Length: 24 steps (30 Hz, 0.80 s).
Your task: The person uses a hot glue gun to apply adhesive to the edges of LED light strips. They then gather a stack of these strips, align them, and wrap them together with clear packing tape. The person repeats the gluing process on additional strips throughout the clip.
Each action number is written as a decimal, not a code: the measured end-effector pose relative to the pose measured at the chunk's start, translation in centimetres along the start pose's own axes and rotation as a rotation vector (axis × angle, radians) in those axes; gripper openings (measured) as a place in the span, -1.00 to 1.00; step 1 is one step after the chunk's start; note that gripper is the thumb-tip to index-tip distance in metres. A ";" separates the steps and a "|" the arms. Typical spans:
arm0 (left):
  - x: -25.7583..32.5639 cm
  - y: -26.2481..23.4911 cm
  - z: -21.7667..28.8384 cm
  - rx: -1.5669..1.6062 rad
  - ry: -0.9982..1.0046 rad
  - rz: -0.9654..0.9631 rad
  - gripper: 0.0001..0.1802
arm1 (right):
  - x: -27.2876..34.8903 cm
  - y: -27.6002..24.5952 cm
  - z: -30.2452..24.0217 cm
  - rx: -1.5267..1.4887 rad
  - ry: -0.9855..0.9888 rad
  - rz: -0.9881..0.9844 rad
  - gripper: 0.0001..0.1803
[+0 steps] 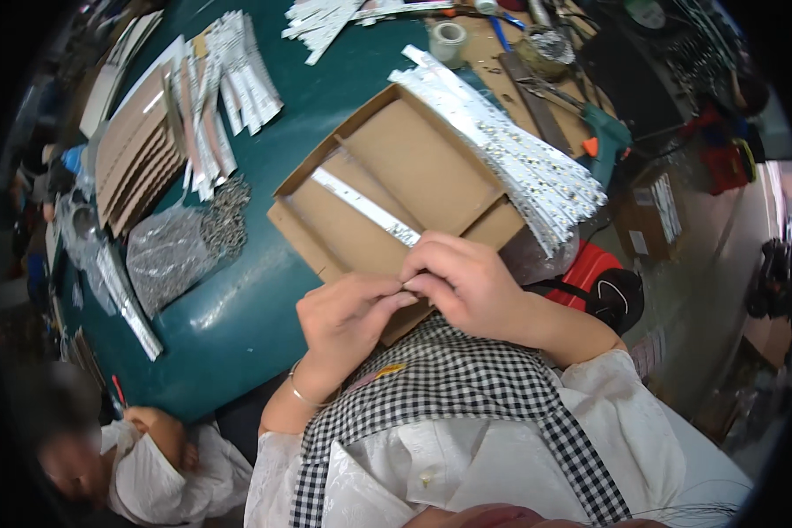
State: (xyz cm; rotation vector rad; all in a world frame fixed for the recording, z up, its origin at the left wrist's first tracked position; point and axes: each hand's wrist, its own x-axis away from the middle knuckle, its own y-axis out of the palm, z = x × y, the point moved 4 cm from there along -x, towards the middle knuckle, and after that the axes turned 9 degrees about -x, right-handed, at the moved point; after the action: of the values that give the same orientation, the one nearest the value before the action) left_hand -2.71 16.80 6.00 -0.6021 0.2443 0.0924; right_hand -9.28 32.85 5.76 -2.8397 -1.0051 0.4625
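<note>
My left hand (348, 312) and my right hand (471, 282) meet over the near edge of a shallow cardboard box (427, 158). Thumbs and forefingers of both are pinched together at one spot. Whatever lies between the fingertips is too small and too covered to make out. A narrow white strip with small dots, like an LED strip (356, 202), slants across the box. Its near end runs up to my right hand and disappears behind the fingers; whether that hand touches it I cannot tell.
Many similar strips (519, 145) lie fanned right of the box. Leftward are more strips (242, 75), stacked cardboard (136, 145), and a plastic bag (167, 251) beside small metal pieces (227, 216). A tape roll (449, 42) and a green glue gun (607, 136) sit far right. Another person's arm (163, 436) rests lower left.
</note>
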 end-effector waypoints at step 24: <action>-3.4 1.3 -6.6 -0.363 -0.086 0.139 -0.86 | 9.9 -26.8 14.1 0.423 0.601 0.891 -0.40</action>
State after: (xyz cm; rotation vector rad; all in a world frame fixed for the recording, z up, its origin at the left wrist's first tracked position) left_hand -7.57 14.00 0.91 -0.9392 0.1863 0.3006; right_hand -22.45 59.77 -5.08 -2.5857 0.4328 -0.1404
